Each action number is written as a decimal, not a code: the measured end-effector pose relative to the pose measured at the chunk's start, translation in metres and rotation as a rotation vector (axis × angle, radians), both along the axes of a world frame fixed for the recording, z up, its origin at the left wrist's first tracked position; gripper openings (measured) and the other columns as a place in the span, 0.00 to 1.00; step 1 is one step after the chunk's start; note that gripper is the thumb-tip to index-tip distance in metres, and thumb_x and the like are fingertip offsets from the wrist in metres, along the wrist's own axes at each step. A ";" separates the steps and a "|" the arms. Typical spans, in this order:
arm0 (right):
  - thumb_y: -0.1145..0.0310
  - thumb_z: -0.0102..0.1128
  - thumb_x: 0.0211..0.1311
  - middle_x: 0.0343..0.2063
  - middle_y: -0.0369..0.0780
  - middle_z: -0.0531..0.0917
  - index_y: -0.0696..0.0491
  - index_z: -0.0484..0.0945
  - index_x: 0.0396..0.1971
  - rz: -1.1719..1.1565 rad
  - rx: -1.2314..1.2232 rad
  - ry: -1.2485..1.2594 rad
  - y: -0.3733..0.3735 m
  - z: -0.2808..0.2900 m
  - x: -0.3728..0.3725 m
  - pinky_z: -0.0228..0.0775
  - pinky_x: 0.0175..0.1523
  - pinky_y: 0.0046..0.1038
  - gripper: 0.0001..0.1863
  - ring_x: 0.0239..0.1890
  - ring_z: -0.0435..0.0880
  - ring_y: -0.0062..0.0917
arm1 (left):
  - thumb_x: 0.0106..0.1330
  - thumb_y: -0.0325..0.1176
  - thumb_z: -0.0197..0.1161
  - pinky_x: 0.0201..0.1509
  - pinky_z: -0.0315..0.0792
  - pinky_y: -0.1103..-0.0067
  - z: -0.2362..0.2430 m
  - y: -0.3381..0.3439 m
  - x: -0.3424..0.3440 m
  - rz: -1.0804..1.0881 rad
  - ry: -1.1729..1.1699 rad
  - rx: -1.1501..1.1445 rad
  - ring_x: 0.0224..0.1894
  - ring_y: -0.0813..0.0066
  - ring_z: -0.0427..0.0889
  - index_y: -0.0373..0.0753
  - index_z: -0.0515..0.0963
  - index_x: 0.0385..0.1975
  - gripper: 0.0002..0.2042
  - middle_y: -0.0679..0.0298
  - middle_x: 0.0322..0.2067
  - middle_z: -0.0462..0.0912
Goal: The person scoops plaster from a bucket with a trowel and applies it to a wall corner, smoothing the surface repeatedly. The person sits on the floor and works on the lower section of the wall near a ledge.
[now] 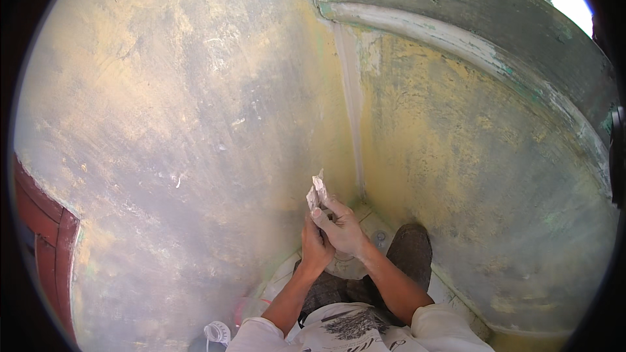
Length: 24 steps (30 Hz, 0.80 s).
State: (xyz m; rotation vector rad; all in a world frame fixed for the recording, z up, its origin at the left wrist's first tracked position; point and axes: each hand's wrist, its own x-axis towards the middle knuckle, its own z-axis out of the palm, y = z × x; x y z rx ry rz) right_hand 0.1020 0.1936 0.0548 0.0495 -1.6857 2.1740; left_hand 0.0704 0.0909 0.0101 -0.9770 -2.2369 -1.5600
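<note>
My left hand (313,244) and my right hand (344,229) are pressed together in front of my body, near the corner of the walls. Both have curled fingers, the right lying partly over the left. Past the fingers stick out narrow, crusted whitish tips (317,183), like something coated in putty. Whether these are tool blades or coated fingertips, I cannot make out. Pale dust or paste covers the right fingers and thumb. Much of the left hand's inner side is hidden.
A patchy yellow-grey wall (195,124) meets a second wall (450,156) at a pale vertical strip (350,91). Above the right wall runs a thick grey-green ledge (456,0). A red-brown frame (49,241) is at left. My dark-clad leg (412,251) and a white ribbed object (217,332) show below.
</note>
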 end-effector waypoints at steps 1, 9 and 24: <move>0.60 0.61 0.72 0.51 0.46 0.79 0.57 0.75 0.62 -0.079 0.124 0.055 0.002 0.008 -0.004 0.65 0.63 0.31 0.24 0.52 0.76 0.32 | 0.70 0.24 0.56 0.48 0.75 0.65 -0.001 -0.005 0.001 0.048 -0.031 0.018 0.43 0.51 0.83 0.28 0.66 0.58 0.19 0.45 0.43 0.81; 0.57 0.63 0.69 0.53 0.50 0.69 0.53 0.65 0.71 -1.053 1.624 -0.009 0.096 0.195 -0.040 0.52 0.60 0.52 0.35 0.54 0.62 0.43 | 0.77 0.33 0.50 0.48 0.72 0.68 -0.027 0.008 -0.008 -0.048 -0.561 0.238 0.42 0.61 0.78 0.27 0.65 0.60 0.19 0.48 0.45 0.78; 0.53 0.47 0.71 0.65 0.50 0.63 0.60 0.48 0.76 -1.419 2.006 -0.409 0.093 0.281 -0.154 0.42 0.66 0.59 0.41 0.62 0.62 0.39 | 0.74 0.31 0.56 0.44 0.77 0.66 -0.043 -0.024 -0.030 -0.107 -0.496 0.178 0.42 0.47 0.87 0.28 0.63 0.64 0.22 0.39 0.43 0.83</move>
